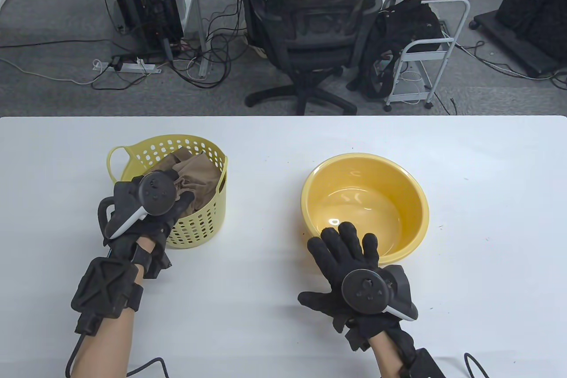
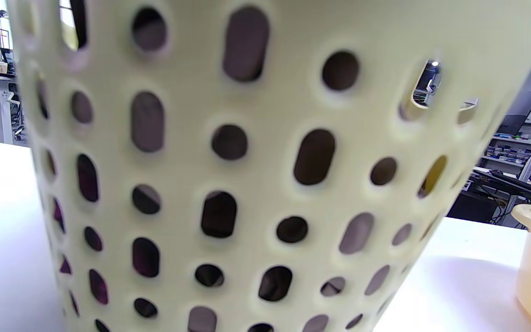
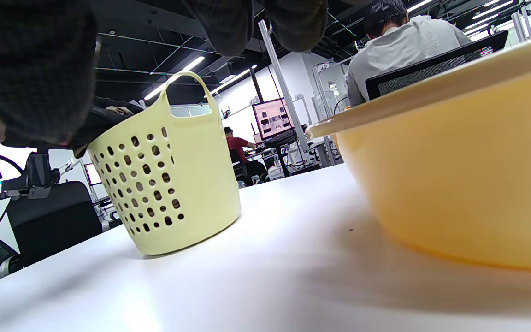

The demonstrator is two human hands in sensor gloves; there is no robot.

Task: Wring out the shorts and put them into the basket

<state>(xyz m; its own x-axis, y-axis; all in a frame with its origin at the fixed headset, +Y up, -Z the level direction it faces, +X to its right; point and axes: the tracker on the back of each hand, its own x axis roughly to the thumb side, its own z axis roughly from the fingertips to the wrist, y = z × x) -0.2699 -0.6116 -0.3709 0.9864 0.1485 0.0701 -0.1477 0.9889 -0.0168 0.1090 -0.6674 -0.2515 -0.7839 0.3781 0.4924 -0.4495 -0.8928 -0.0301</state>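
The brown shorts (image 1: 199, 176) lie bunched inside the pale yellow perforated basket (image 1: 201, 227) at the table's left. My left hand (image 1: 181, 203) reaches over the basket's near rim, and its fingers curl down onto the shorts. The left wrist view is filled by the basket's wall (image 2: 265, 184). My right hand (image 1: 343, 240) lies flat with straight, spread fingers and holds nothing; its fingertips reach the near rim of the yellow bowl (image 1: 418, 205). In the right wrist view its fingers (image 3: 30, 69) hang at the top, with the basket (image 3: 191, 184) to the left and the bowl (image 3: 454, 184) close on the right.
A little water glints at the bottom of the bowl. Bare white table (image 1: 266, 307) lies between basket and bowl and along the front. Beyond the far edge stand an office chair (image 1: 310, 32) and a small cart (image 1: 434, 41). A person (image 3: 399, 41) sits in the background.
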